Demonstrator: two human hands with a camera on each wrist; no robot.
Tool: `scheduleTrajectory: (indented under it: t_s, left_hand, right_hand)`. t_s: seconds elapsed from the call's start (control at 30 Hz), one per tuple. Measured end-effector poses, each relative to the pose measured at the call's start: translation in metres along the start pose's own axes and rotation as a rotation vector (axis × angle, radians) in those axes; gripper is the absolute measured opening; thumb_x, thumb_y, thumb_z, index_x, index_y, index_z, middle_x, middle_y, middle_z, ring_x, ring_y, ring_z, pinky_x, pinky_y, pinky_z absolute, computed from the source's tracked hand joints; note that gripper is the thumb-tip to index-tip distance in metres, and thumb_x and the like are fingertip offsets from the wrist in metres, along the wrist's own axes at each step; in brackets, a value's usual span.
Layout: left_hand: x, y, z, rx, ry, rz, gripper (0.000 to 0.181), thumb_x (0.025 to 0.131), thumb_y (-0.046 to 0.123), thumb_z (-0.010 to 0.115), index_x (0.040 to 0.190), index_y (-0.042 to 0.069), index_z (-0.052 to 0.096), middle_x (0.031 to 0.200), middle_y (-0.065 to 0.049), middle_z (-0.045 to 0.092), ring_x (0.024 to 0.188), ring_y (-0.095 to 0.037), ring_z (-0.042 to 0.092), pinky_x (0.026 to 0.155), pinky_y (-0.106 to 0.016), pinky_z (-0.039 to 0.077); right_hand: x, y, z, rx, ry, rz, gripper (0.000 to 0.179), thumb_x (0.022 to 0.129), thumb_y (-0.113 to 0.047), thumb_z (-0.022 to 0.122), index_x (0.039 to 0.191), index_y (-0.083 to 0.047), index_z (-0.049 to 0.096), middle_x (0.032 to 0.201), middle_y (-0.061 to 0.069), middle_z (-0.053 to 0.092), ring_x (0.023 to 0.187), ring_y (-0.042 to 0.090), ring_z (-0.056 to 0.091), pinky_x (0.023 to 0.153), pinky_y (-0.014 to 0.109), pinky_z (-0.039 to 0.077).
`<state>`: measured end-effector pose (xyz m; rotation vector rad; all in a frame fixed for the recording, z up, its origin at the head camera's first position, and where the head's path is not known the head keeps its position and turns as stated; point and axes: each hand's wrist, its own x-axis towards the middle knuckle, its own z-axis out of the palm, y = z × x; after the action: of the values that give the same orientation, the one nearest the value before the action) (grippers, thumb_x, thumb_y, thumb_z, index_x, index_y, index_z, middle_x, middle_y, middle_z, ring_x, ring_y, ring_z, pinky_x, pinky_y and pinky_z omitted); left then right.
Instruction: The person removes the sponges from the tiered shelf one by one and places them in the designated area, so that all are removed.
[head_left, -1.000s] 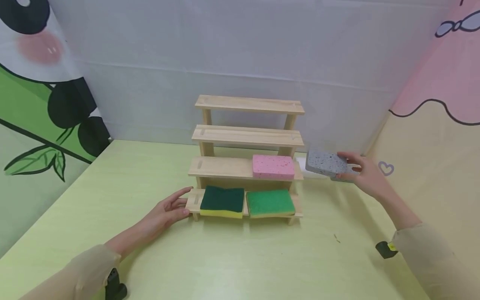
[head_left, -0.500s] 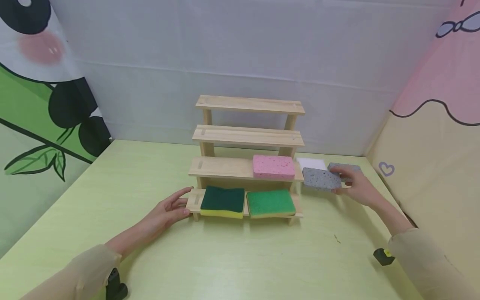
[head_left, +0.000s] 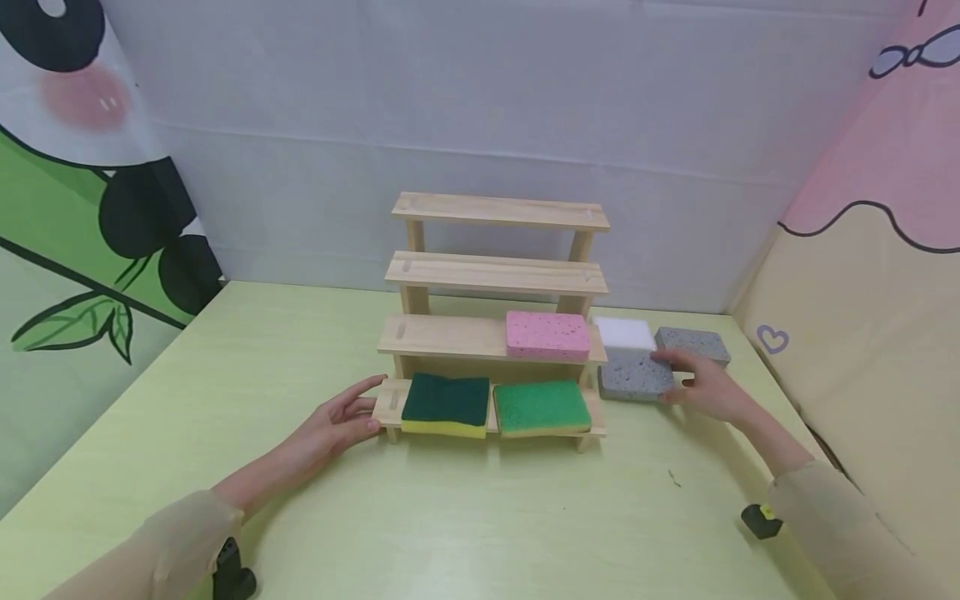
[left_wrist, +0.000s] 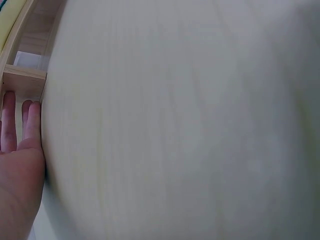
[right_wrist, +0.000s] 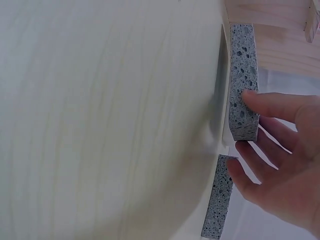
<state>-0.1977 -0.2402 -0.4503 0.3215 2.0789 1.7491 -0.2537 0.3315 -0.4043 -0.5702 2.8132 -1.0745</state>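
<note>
My right hand (head_left: 703,385) pinches a grey speckled sponge (head_left: 636,377) by its right end, just right of a wooden tiered rack (head_left: 495,272). In the right wrist view the thumb lies on one broad face of this sponge (right_wrist: 243,75), which is held clear of the table. My left hand (head_left: 326,429) rests with fairly straight fingers at the left end of the rack's lowest shelf; the left wrist view shows fingertips by the rack's leg (left_wrist: 24,80). On that shelf lie a dark green and yellow sponge (head_left: 446,402) and a bright green sponge (head_left: 542,408).
A pink sponge (head_left: 547,335) lies on the right half of the second shelf. Behind the held sponge are a white sponge (head_left: 624,332) and another grey sponge (head_left: 693,342) on the table. Printed cloth walls (head_left: 862,317) stand behind and at both sides.
My right hand has lowered the grey sponge and brought it nearer and slightly left, uncovering the white sponge and the other grey one. My left hand has stayed at the rack.
</note>
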Motion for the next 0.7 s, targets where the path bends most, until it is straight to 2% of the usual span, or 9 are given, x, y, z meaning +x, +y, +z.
scheduleTrajectory:
  t_s: [0.17,0.33,0.53,0.7]
  left_hand:
    - [-0.0003,0.0005,0.0002,-0.009,-0.002,0.000,0.068,0.101,0.024,0.055,0.158,0.031,0.018,0.152,-0.017,0.042,0.125,-0.010,0.058,0.103,-0.020,0.048]
    - [-0.0001,-0.0007,0.0001,-0.011,0.001,0.001,0.068,0.102,0.024,0.055,0.158,0.031,0.018,0.151,-0.017,0.043,0.123,-0.009,0.059,0.102,-0.019,0.048]
    - [0.0003,-0.0017,-0.0006,-0.013,0.001,0.004,0.067,0.102,0.023,0.055,0.158,0.031,0.019,0.151,-0.016,0.043,0.123,-0.008,0.059,0.101,-0.019,0.048]
    - [0.0006,-0.0020,-0.0010,-0.027,-0.004,0.016,0.068,0.102,0.022,0.055,0.158,0.030,0.018,0.151,-0.016,0.043,0.122,-0.007,0.059,0.100,-0.017,0.048]
  right_hand:
    - [0.0003,0.0027,0.0032,0.013,-0.019,-0.021,0.066,0.082,-0.001,0.073,0.140,0.010,0.044,0.147,0.034,0.040,0.129,0.056,0.043,0.104,0.066,0.040]
    - [0.0007,0.0028,0.0055,0.021,-0.029,-0.039,0.067,0.080,-0.001,0.075,0.138,0.012,0.045,0.145,0.036,0.040,0.127,0.058,0.045,0.102,0.063,0.044]
    - [-0.0007,0.0023,0.0061,-0.005,-0.055,-0.030,0.068,0.080,0.000,0.075,0.139,0.011,0.045,0.145,0.037,0.039,0.126,0.058,0.047,0.097,0.058,0.050]
    - [-0.0009,0.0012,0.0049,-0.023,-0.075,-0.023,0.068,0.081,-0.004,0.076,0.140,0.009,0.044,0.146,0.037,0.038,0.126,0.057,0.047,0.098,0.058,0.050]
